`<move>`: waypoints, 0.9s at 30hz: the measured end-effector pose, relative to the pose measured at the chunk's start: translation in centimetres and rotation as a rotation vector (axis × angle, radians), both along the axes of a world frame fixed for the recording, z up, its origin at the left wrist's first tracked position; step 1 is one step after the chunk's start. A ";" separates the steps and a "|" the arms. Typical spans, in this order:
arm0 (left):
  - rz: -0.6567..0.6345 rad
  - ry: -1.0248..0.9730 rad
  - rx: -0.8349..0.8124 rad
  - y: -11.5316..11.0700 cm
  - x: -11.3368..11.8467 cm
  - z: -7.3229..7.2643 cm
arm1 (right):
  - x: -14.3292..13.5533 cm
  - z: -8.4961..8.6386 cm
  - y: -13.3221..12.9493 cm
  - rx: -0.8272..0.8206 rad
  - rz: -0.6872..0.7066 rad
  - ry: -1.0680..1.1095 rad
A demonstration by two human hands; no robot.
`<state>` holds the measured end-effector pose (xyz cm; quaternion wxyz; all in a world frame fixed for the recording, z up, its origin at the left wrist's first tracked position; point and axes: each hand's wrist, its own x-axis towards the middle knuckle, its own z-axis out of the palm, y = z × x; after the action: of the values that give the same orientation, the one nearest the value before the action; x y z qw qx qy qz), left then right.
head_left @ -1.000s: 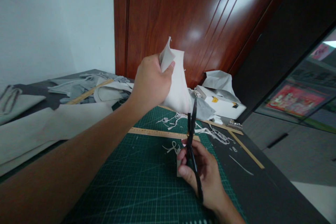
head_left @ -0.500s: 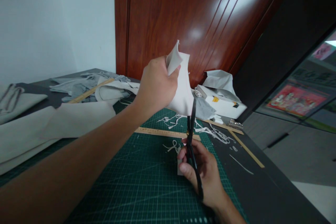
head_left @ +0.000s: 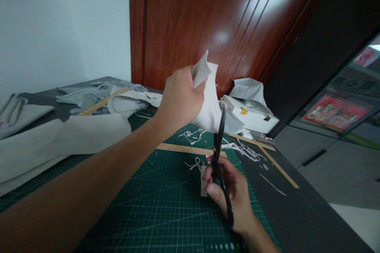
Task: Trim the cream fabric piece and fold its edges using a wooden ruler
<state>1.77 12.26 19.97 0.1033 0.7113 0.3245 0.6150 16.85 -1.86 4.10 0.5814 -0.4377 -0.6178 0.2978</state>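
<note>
The left hand (head_left: 184, 97) covered part of the cloth (head_left: 210, 112) it gripped, and the left forearm (head_left: 97, 174) ran off the picture's edge. Scissors (head_left: 219, 142) hid some of the right hand (head_left: 230, 185) — whether their blades touched the cloth could not be told. One end of the ruler (head_left: 187, 149) was hidden; its numbers were too small to read. The bottom edge cut off the mat (head_left: 154, 205) — and the red print (head_left: 329, 112) was blurred.

The white cloth (head_left: 210, 107) has shifted rightward and down.

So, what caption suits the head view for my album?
Left hand holding cloth, right hand holding scissors, above a green mat.
</note>
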 end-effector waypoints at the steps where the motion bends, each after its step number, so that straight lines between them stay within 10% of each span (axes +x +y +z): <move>1: -0.005 -0.002 0.001 0.0 0.0 0.0 | 0.0 0.0 0.0 0.005 -0.001 -0.001; 27: 0.024 -0.004 -0.016 -0.4 -0.2 0.1 | -0.1 0.4 -0.1 0.021 -0.031 -0.042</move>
<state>1.60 11.89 20.03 0.1022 0.7052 0.3377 0.6150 16.78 -2.00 4.52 0.5774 -0.4471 -0.6261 0.2733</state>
